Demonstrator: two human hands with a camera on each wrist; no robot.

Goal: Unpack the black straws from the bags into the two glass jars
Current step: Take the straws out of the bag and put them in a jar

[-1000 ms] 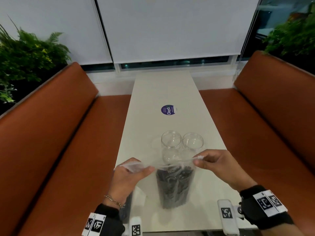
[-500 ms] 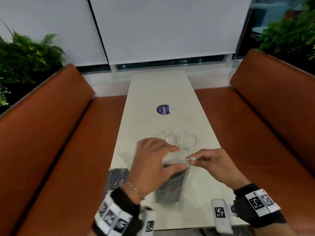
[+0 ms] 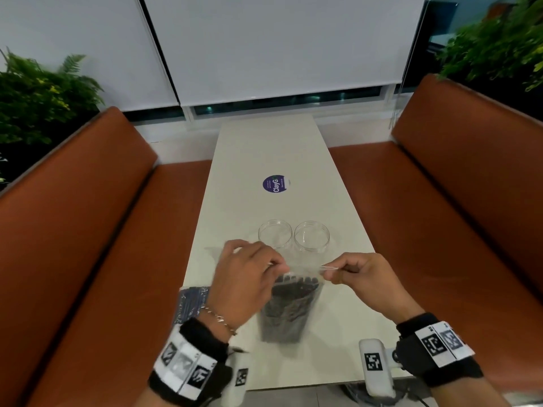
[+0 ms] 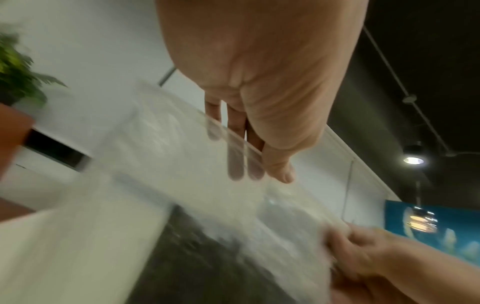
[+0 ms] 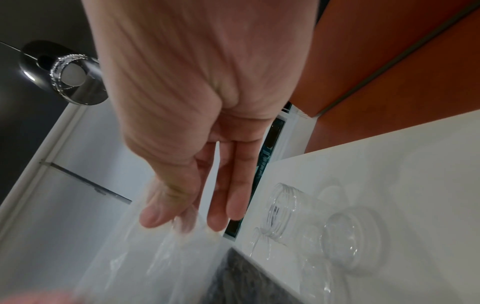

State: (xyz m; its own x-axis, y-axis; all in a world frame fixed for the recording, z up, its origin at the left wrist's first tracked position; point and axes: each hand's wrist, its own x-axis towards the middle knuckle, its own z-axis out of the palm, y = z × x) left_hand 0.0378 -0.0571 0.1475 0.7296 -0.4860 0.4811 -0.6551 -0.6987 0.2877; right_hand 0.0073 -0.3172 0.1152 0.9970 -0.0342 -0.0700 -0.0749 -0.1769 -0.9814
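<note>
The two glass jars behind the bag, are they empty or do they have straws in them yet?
Empty. Both glass jars show only clear glass; the black straws remain inside the bag.

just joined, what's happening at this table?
A person is opening a clear plastic bag of black straws standing upright on the white table. The right hand pinches one side of the bag's mouth; the left hand has fingers at the other side, with fingertips seen through the plastic in the left wrist view. Two empty glass jars stand just beyond it. A second bag lies at the table's left edge.
</note>
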